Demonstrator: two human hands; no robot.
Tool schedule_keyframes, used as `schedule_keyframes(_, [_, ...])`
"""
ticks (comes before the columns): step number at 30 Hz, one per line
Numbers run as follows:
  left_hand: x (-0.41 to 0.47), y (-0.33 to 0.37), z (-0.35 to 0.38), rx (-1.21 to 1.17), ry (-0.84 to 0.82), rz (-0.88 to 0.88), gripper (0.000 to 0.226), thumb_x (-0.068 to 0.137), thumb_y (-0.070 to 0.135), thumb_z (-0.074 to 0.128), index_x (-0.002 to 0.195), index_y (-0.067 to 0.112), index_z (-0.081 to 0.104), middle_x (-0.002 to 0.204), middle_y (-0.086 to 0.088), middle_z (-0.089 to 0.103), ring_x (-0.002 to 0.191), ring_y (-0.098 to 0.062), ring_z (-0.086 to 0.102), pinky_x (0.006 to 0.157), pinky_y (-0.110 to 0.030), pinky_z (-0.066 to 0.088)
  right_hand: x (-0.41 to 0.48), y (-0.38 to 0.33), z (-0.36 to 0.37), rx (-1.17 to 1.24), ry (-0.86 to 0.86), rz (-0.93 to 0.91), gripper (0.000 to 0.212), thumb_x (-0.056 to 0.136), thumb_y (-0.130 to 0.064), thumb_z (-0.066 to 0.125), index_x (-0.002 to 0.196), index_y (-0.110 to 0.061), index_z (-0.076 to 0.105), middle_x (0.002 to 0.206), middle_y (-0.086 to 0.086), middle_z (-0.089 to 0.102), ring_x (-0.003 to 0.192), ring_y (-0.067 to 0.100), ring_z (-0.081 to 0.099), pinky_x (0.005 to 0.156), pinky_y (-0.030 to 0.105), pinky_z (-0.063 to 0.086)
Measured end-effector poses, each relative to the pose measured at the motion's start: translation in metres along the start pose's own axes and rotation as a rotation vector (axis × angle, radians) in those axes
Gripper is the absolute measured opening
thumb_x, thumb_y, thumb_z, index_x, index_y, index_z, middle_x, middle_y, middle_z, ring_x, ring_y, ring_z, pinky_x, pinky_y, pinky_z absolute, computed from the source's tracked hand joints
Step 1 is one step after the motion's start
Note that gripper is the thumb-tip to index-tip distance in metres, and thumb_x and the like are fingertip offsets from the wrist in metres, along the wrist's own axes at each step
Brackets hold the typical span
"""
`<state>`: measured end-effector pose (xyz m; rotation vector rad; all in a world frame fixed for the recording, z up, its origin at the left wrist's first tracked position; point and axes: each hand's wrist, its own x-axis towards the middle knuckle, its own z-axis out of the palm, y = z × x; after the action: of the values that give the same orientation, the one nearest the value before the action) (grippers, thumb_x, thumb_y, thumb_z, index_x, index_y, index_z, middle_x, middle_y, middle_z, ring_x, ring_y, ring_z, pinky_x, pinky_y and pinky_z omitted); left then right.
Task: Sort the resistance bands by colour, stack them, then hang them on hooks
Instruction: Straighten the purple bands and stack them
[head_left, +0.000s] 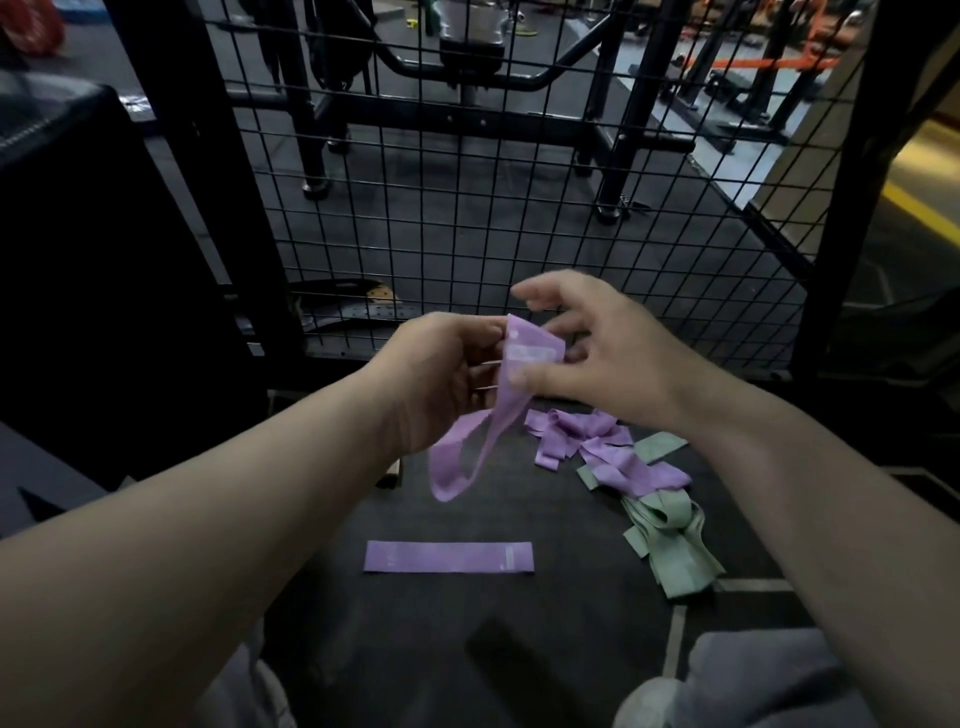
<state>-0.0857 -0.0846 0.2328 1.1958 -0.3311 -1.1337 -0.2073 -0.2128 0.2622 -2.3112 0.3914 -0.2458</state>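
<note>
Your left hand and right hand pinch the top of a purple band hanging slack, while the flat band on the floor lies at 6 o'clock, long axis 9-to-3, seemingly nearer your left.

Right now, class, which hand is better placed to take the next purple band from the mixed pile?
Probably the right hand: it hovers over the mixed pile of purple and green bands. The left hand, farther from the pile, grips the held purple band and could keep it.
</note>
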Motion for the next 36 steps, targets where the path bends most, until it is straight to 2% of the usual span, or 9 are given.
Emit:
schedule_keyframes(6, [-0.001,0.004,-0.004,-0.050,0.014,-0.035,0.031,0.089,0.006,0.040,0.095,0.007,0.070,0.087,-0.007,0.054,0.070,-0.018,0.050,0.068,-0.029,0.044,0.002,0.010,0.008,-0.231,0.092,-0.175,0.030,0.080,-0.024,0.081,0.107,-0.026,0.069,0.112,-0.009,0.057,0.102,0.005,0.056,0.083,0.020,0.046])
schedule_keyframes(10, [-0.003,0.005,-0.003,-0.020,-0.043,-0.012,0.036,0.085,0.001,0.040,0.107,0.003,0.069,0.089,-0.008,0.061,0.067,-0.016,0.055,0.069,-0.029,0.044,0.002,0.011,0.010,-0.253,0.137,-0.162,0.017,0.085,-0.028,0.076,0.100,-0.028,0.070,0.101,-0.011,0.057,0.089,0.000,0.055,0.076,0.012,0.040])
schedule_keyframes(14, [-0.003,0.002,0.000,0.157,-0.010,0.055,0.033,0.083,-0.005,0.046,0.101,0.006,0.072,0.093,-0.010,0.070,0.079,-0.021,0.064,0.078,-0.034,0.049,0.002,0.009,0.013,-0.142,0.254,-0.091,0.008,0.089,-0.034,0.071,0.090,-0.027,0.069,0.079,-0.015,0.058,0.072,-0.001,0.056,0.064,0.008,0.038])
schedule_keyframes(16, [-0.003,-0.002,0.002,0.244,0.046,0.093,0.024,0.084,-0.006,0.057,0.097,0.008,0.072,0.088,-0.009,0.073,0.080,-0.021,0.066,0.073,-0.031,0.053,0.005,0.008,0.012,0.017,0.286,-0.040,0.004,0.090,-0.028,0.070,0.089,-0.025,0.068,0.074,-0.010,0.065,0.070,0.004,0.062,0.067,0.020,0.051])
schedule_keyframes(19, [-0.002,-0.004,0.001,0.258,0.115,0.173,0.013,0.086,-0.004,0.064,0.091,0.007,0.070,0.079,-0.007,0.071,0.070,-0.016,0.065,0.060,-0.025,0.053,0.007,0.009,0.010,0.090,0.252,0.046,0.004,0.091,-0.026,0.068,0.091,-0.025,0.065,0.082,-0.002,0.070,0.078,0.018,0.067,0.078,0.045,0.058])
schedule_keyframes(24, [-0.003,0.003,-0.002,0.288,0.056,0.222,0.018,0.087,-0.010,0.057,0.092,0.004,0.067,0.079,-0.010,0.068,0.071,-0.017,0.065,0.064,-0.023,0.054,0.003,0.006,0.005,-0.030,0.016,-0.040,0.041,0.096,-0.022,0.060,0.134,-0.036,0.053,0.136,-0.022,0.054,0.126,-0.004,0.048,0.104,0.021,0.039])
schedule_keyframes(28, [-0.003,0.003,0.000,0.287,0.071,0.209,0.019,0.084,-0.011,0.059,0.092,0.004,0.066,0.077,-0.008,0.066,0.067,-0.016,0.061,0.060,-0.020,0.051,0.001,-0.002,0.006,0.178,-0.041,-0.012,0.031,0.096,-0.009,0.059,0.123,-0.023,0.062,0.110,-0.006,0.071,0.105,0.005,0.067,0.091,0.022,0.053])
schedule_keyframes(32, [0.000,0.003,-0.002,0.215,0.163,0.201,0.026,0.082,-0.009,0.067,0.097,0.011,0.060,0.078,-0.005,0.068,0.066,-0.014,0.064,0.059,-0.023,0.051,0.002,-0.003,0.005,0.178,0.024,0.077,0.008,0.090,-0.019,0.069,0.098,-0.022,0.070,0.096,0.013,0.072,0.089,0.028,0.070,0.081,0.048,0.056])
schedule_keyframes(36, [0.003,0.000,-0.001,0.291,0.254,0.205,0.013,0.079,0.004,0.067,0.089,0.011,0.062,0.078,-0.004,0.066,0.072,-0.018,0.060,0.065,-0.027,0.046,0.004,-0.001,0.010,0.260,0.123,0.148,0.002,0.092,-0.015,0.067,0.091,-0.015,0.067,0.091,0.012,0.074,0.080,0.017,0.067,0.086,0.045,0.055])
